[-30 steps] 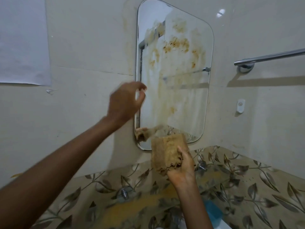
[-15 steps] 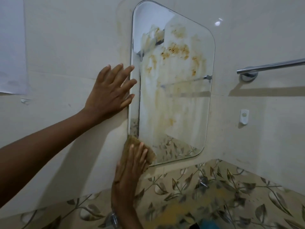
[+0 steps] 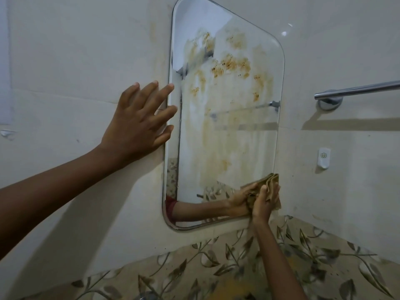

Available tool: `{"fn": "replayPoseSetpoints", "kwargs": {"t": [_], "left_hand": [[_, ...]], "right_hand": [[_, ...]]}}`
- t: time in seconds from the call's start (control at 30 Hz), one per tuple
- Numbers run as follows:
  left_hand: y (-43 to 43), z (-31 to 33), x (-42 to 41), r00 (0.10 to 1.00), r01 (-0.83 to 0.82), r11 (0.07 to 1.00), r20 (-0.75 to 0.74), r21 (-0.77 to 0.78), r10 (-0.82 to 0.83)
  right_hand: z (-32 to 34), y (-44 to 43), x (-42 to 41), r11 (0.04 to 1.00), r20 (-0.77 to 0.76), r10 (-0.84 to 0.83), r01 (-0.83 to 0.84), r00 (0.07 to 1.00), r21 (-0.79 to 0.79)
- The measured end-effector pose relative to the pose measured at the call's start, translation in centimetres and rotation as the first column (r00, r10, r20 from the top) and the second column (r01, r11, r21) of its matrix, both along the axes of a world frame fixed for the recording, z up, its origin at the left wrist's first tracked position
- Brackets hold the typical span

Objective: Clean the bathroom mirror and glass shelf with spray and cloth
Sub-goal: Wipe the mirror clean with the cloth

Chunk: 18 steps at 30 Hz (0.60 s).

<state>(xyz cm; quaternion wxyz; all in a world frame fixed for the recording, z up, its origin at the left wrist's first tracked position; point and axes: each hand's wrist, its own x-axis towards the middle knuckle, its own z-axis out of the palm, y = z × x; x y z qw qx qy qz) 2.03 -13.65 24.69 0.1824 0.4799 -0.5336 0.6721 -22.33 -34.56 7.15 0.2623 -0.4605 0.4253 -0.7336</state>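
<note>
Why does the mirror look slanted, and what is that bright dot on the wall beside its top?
Head view: the wide-angle lens, seeing it from the side, skews the mirror; the dot is glare on glossy wall tile; the left hand and arm throw a soft shadow down the wall; the right hand and cloth are sharp.

Mirror [image 3: 227, 126] glass – glossy but w/ rusty smears; cloth [image 3: 267, 185] rough tan fabric; towel bar [image 3: 357, 90] polished metal – wall tiles [image 3: 75, 50] smooth, semi-gloss.
</note>
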Motion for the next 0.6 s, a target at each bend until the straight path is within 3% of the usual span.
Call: {"fn": "replayPoseSetpoints", "kwargs": {"t": [0.13,0.27,0.47,0.53,0.6], "left_hand": [[0.1,0.0,-0.2,1.0,-0.005,1.0,-0.013,0.015,0.005],[0.2,0.0,-0.2,1.0,-0.008,1.0,-0.012,0.011,0.008],[0.2,0.0,-0.1,1.0,-0.004,1.0,-0.019,0.023,0.004],[0.2,0.0,-0.1,1.0,-0.008,1.0,-0.019,0.025,0.008],[0.2,0.0,-0.1,1.0,-0.019,0.999,-0.022,0.026,0.02]], "right_hand": [[0.8,3.4,2.8,1.0,-0.111,0.013,-0.013,0.994,-0.008],[0.2,11.3,9.5,0.955,-0.312,0.007,-0.099,0.95,-0.28],[-0.6,17.1,14.3,0.823,-0.657,-0.149,-0.275,0.739,-0.497],[-1.5,15.8,13.5,0.789,-0.686,-0.239,-0.274,0.688,-0.55],[-2.6,14.0,12.3,0.774,-0.665,-0.271,-0.253,0.696,-0.58]]}}
